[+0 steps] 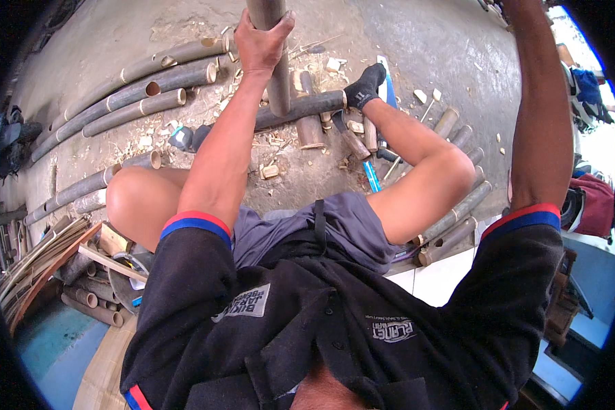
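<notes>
My left hand [261, 44] is closed around a thick grey-brown bamboo pole [279, 85]. The pole's upper end runs out past the top edge. Its lower end overlaps a dark bamboo tube [304, 109] lying crosswise between my legs; whether they touch I cannot tell. My sock-covered foot [367, 83] is at that tube's right end. Under the tube is a short brown bamboo piece [310, 131]. At the upper right my right forearm [543, 102] is raised, and the hand lies beyond the top edge.
Several long bamboo tubes [133, 113] lie on the floor at left. More cut tubes [458, 208] lie at right. Wood chips [270, 171] are scattered about, near a blue strip [371, 176]. Split bamboo strips [37, 263] are piled at lower left.
</notes>
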Motion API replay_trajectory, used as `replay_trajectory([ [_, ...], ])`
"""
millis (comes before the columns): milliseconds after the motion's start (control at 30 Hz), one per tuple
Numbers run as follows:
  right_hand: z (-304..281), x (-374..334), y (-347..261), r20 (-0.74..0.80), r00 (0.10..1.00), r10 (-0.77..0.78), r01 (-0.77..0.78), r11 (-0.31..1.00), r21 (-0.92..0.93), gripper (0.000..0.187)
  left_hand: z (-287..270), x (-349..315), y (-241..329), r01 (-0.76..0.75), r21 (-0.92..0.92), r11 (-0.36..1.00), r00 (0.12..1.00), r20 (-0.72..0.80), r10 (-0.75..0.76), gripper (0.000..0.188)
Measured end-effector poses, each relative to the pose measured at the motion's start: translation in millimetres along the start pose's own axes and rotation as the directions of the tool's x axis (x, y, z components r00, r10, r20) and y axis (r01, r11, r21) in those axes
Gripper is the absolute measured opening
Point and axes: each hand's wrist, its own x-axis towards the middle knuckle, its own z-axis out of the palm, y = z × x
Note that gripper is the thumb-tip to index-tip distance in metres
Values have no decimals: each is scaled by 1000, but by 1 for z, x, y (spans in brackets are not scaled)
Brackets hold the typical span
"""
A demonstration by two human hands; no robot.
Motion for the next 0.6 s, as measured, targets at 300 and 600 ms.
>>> replay_trajectory([
  [300, 35, -1, 7, 144, 989, -25, 44, 990, -132, 89, -1, -12, 3, 56, -32, 998, 998, 28, -55, 48],
  [600, 37, -5, 28, 28, 998, -52, 48, 991, 127, 89, -1, -12, 14, 73, -13, 997, 997, 34, -73, 56],
])
